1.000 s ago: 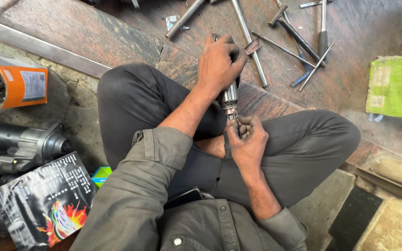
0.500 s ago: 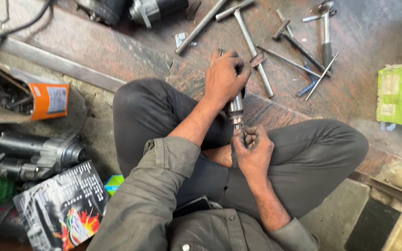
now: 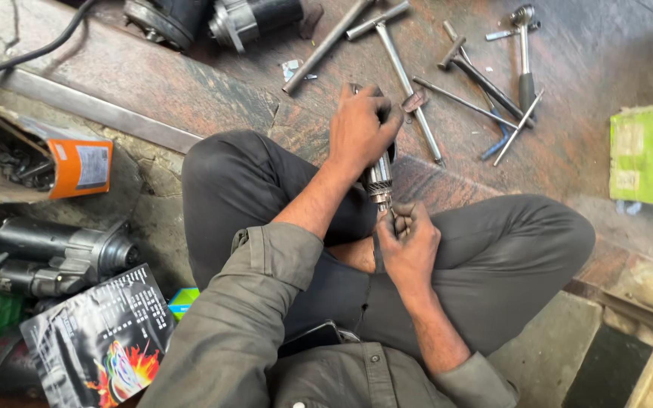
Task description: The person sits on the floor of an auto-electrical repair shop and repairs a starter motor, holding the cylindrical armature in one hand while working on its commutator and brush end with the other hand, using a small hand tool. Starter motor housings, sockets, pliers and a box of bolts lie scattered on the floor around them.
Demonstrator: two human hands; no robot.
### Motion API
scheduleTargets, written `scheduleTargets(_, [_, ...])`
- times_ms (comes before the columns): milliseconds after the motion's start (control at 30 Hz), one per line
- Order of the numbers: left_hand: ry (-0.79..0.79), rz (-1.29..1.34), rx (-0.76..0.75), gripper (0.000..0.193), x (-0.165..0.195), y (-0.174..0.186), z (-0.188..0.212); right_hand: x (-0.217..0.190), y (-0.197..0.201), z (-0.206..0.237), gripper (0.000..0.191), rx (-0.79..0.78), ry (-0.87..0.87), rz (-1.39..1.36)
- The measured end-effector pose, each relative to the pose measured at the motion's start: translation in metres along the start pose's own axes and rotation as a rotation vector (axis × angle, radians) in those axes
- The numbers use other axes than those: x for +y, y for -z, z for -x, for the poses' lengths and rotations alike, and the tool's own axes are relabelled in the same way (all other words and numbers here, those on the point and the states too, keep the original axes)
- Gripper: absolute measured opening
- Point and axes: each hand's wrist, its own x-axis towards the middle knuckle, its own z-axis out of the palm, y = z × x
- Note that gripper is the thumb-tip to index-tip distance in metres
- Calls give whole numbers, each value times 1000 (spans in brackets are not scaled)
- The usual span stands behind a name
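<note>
— Where was the armature shaft [image 3: 379, 180] seen?

— Above the crossed legs, just short of the long T-handle wrench [image 3: 406, 72] on the floor. Its upper end was wrapped by the left hand [image 3: 360, 128], grip closed round it.

— And the right hand [image 3: 408, 240]?

— Its fingers were pinched shut at the shaft's lower tip; what was pinched could not be told.

The left hand [image 3: 360, 128] covers most of the ribbed metal cylindrical part [image 3: 379, 180], so its upper end cannot be made out, and the right hand [image 3: 410, 242] curls over its lower tip, hiding whatever the fingers pinch. The green cardboard box [image 3: 650, 155] is cut off by the right edge, the dark grey starter motor [image 3: 213, 19] by the top edge.
</note>
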Motion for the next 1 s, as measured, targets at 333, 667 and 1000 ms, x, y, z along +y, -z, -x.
scheduleTargets(333, [4, 12, -32, 24, -2, -3, 4, 7, 1, 0, 13, -34, -123, -192])
scheduleTargets(667, [-21, 84, 27, 22, -5, -4, 6, 6, -1, -2, 12, -10, -82, -63])
scheduleTargets(1000, [-36, 137, 26, 21, -4, 1, 10, -9, 3, -1, 19, -21, -24, -16])
